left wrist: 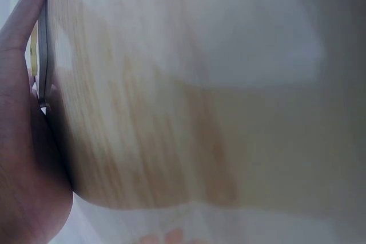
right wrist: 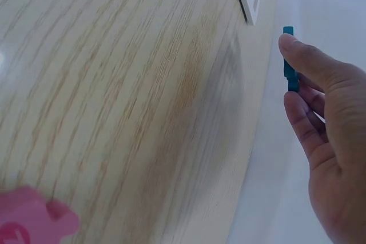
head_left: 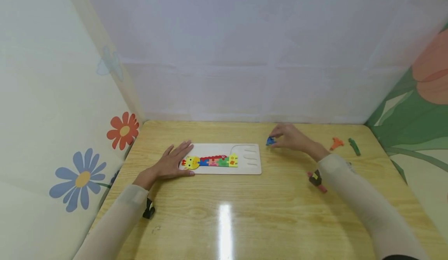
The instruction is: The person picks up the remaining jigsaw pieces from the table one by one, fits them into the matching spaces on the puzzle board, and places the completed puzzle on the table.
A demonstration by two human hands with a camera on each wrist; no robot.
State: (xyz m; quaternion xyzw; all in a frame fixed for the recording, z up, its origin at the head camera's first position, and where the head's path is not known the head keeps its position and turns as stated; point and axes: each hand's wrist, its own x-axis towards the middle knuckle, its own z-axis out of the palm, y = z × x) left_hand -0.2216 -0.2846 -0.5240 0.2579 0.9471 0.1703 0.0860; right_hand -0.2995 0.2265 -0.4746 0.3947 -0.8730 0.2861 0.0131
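Observation:
A white puzzle board (head_left: 248,170) lies on the table with a giraffe's yellow head (head_left: 191,162) at its left end and several coloured neck pieces joined to it. The board's right end shows bare engraved leg outlines. My left hand (head_left: 174,161) rests on the board's left end, fingers spread near the top edge and thumb along the lower edge. My right hand (head_left: 288,137) pinches a blue puzzle piece (head_left: 270,141) just right of the board. In the right wrist view, thumb and fingertips grip this thin piece (right wrist: 289,64) edge-on, above the table.
An orange puzzle piece (head_left: 336,143) and a green one (head_left: 354,146) lie at the table's right side. A pink piece (head_left: 322,189) is partly hidden under the right wrist's camera; it also shows in the right wrist view. A pale wall stands behind the table (head_left: 196,209).

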